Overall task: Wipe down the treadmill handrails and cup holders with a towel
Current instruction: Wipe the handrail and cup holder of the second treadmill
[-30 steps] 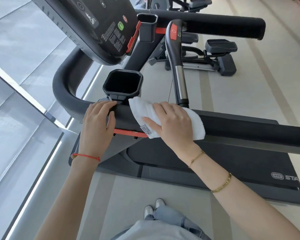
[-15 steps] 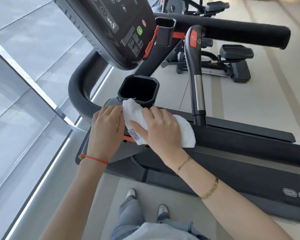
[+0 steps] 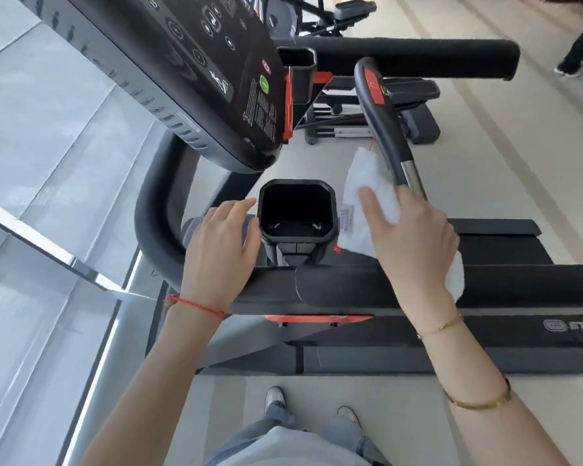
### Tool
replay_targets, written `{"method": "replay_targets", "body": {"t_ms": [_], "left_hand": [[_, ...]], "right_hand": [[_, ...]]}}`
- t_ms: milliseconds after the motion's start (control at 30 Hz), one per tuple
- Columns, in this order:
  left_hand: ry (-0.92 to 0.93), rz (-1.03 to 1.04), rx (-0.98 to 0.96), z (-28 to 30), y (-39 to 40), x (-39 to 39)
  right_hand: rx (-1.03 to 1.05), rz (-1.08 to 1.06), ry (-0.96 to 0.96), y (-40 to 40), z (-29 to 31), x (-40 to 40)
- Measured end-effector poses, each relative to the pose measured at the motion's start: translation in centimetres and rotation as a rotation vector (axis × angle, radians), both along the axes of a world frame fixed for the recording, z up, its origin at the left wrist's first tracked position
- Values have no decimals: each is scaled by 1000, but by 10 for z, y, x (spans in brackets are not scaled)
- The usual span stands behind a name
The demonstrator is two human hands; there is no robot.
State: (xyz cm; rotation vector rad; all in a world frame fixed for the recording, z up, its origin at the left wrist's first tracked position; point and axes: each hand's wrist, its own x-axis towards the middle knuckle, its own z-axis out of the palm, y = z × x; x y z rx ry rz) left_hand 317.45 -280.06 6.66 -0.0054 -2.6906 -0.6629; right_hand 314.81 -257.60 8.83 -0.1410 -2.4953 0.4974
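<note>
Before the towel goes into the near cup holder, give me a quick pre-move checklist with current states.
1. Towel in the right hand: ok, fingers lie over it.
2. Near cup holder free of items: ok, the inside looks bare.
3. Left hand clear of the opening: ok, fingers rest beside the rim, on its left.
4. Towel free of the upright grip: cannot tell, its top corner lies against it.
5. Near handrail wiped clean: cannot tell.

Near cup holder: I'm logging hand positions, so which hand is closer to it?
Left. The left hand rests against the near cup holder's left rim; the right hand holds the towel just off its right side.
</note>
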Motion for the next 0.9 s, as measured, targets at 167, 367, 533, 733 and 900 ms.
{"method": "replay_targets", "body": {"t_ms": [167, 367, 533, 733, 900], "left_hand": [[-64, -40, 27, -1, -11, -22], [-130, -63, 85, -11, -12, -35], [-157, -53, 146, -15, -5, -41], [-139, -40, 187, -18, -3, -45], [-127, -43, 186, -19, -3, -46]], "right_hand": [[-5, 68, -270, -25, -2, -30], [-43, 316, -738, -23, -2, -22], [-152, 403, -840, -21, -2, -52], [192, 658, -757, -25, -4, -103], [-139, 826, -806, -7, -7, -102]]}}
